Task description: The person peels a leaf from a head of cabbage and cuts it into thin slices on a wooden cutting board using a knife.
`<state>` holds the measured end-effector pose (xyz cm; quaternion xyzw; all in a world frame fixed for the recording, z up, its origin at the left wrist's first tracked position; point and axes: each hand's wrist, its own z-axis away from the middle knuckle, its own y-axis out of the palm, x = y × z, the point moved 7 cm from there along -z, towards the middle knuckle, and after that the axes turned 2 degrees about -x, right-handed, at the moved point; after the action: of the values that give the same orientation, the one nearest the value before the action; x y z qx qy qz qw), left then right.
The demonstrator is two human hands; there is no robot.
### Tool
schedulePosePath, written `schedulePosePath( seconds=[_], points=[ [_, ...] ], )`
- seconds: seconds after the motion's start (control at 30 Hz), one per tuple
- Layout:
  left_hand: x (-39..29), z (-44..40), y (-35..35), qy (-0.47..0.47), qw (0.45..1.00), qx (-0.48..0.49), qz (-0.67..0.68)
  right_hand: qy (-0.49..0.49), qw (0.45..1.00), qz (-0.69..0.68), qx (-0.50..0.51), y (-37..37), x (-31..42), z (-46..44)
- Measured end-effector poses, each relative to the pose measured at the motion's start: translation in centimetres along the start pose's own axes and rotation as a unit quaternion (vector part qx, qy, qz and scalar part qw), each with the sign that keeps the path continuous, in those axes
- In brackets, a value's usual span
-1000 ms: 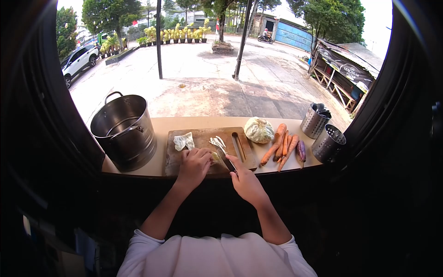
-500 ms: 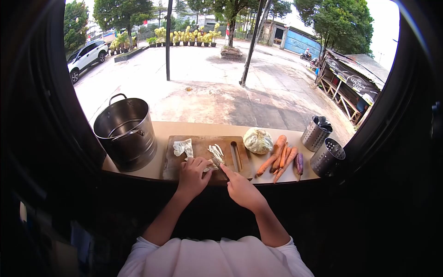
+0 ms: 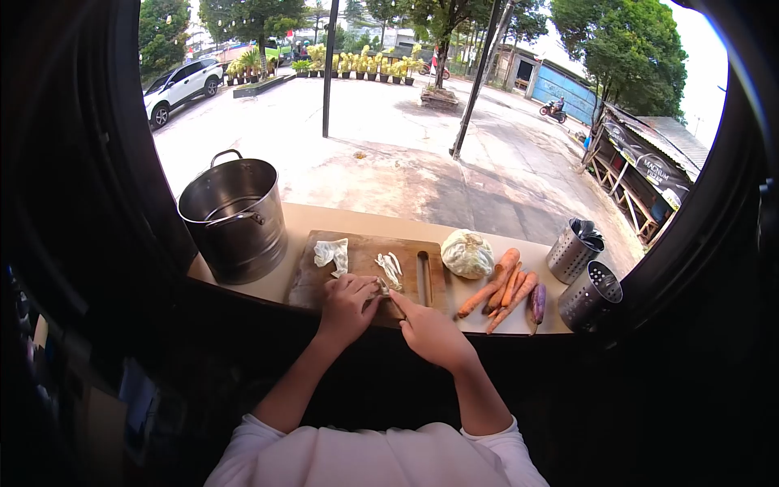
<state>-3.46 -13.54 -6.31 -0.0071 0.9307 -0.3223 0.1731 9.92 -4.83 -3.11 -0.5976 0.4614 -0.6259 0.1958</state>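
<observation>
A wooden cutting board (image 3: 369,246) lies on the counter before me. My right hand (image 3: 436,331) is closed round the handle of a knife (image 3: 397,303), its blade pointing away to the left over the board. Beside the blade, my left hand (image 3: 349,305) presses a piece of cabbage leaf down with bent fingers; most of that piece is hidden beneath them. Just beyond the knife lie thin cabbage strips (image 3: 389,268). A larger loose cabbage leaf (image 3: 333,255) rests on the board's left part, above my left hand.
A deep metal pot (image 3: 235,235) stands left of the board. To the right sit a cabbage head (image 3: 467,253), several carrots (image 3: 505,284) and a purple eggplant-like vegetable (image 3: 538,303). Two perforated metal holders (image 3: 591,299) stand at the counter's right end.
The view has shifted, so the counter appears a little further right and tilted. Both hands stay close together at the cabbage, with the knife still at the left fingertips.
</observation>
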Motion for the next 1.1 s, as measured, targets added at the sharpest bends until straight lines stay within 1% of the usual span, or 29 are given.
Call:
schedulePosePath(
  seconds=[0.13,0.2,0.3,0.4,0.5,0.63,0.9,1.0,1.1],
  points=[
    [-0.6,0.0,-0.5,0.024,1.000,-0.014,-0.011,-0.005,1.000,-0.015,-0.020,0.3,-0.5,0.2],
    [-0.7,0.2,-0.4,0.016,1.000,-0.018,-0.017,-0.005,0.999,-0.023,-0.030,0.4,-0.8,0.0],
    [-0.5,0.0,-0.3,0.020,0.999,-0.032,-0.033,0.014,0.996,-0.039,-0.077,-0.4,-0.5,0.1],
    [-0.8,0.0,-0.4,0.023,0.998,-0.049,-0.044,0.050,0.997,-0.049,-0.034,-1.2,0.2,0.5],
    [-0.7,0.0,-0.4,0.013,0.998,-0.052,-0.038,0.014,0.998,-0.050,-0.039,-1.2,0.7,0.8],
    [-0.3,0.2,-0.1,0.007,0.998,-0.060,-0.021,-0.004,0.999,-0.034,-0.038,-0.5,0.0,0.6],
    [-0.4,0.0,-0.2,-0.001,0.998,-0.047,-0.033,-0.009,0.999,0.004,-0.032,0.4,-0.3,0.1],
    [-0.2,0.1,0.0,-0.005,0.998,-0.047,-0.037,0.015,0.999,0.022,-0.018,0.4,0.1,-0.2],
    [-0.4,-0.1,-0.1,-0.004,0.998,-0.051,-0.035,0.015,0.999,0.035,-0.013,0.8,-0.1,-0.6]
  ],
)
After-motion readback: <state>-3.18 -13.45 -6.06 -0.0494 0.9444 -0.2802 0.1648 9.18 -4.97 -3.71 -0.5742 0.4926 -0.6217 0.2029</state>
